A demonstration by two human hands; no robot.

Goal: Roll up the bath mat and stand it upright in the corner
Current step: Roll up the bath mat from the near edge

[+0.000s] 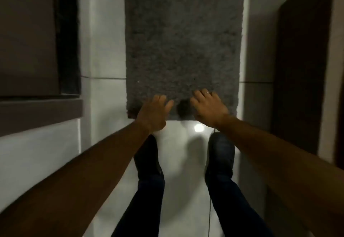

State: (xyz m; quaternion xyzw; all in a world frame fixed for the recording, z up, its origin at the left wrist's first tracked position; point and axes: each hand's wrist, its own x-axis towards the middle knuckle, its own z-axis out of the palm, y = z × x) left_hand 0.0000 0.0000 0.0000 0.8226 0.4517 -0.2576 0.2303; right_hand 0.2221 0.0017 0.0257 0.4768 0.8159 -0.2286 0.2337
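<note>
A dark grey shaggy bath mat (183,37) lies flat on the white tiled floor, stretching away from me. Its near edge runs just in front of my feet. My left hand (153,113) hovers over the near left part of that edge, fingers apart and palm down. My right hand (208,106), with a ring on one finger, is over the near right part, fingers spread and curled slightly onto the pile. Neither hand has closed on the mat. The mat's far end is cut off by the top of the view.
My two dark shoes (220,155) and trouser legs stand on the glossy white tiles (104,95) just behind the mat. A dark brown cabinet (28,35) lines the left side. A dark door frame (301,69) stands on the right.
</note>
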